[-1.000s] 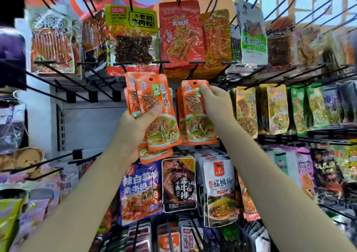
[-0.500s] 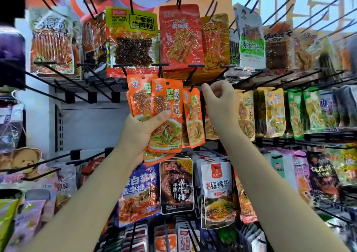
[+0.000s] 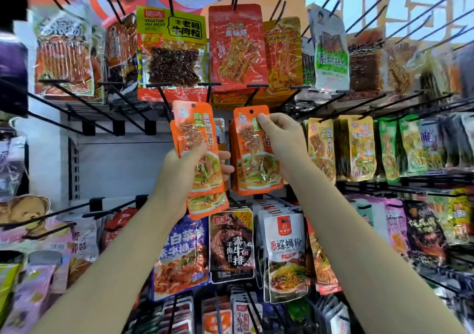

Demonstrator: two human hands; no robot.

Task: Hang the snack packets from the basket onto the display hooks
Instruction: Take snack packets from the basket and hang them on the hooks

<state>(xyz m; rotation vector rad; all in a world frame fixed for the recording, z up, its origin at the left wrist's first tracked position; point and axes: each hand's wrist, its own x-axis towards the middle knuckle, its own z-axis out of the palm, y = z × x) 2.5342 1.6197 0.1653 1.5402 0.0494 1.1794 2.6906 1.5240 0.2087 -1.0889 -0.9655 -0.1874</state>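
The left hand (image 3: pixel 179 172) grips a fanned stack of orange packets (image 3: pixel 202 159), partly hiding their lower halves, while the right hand (image 3: pixel 284 139) pinches the top of another orange packet (image 3: pixel 254 154) just beside them, below blurred display hooks (image 3: pixel 252 94).

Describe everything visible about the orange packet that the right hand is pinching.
The orange packet is a glossy plastic pouch with a round hang hole at its top centre, a clear window showing shredded food, and green-vegetable artwork below. It hangs roughly upright, slightly tilted, in front of similar orange packets. The right hand pinches its upper right corner. Whether a hook passes through the hole cannot be told.
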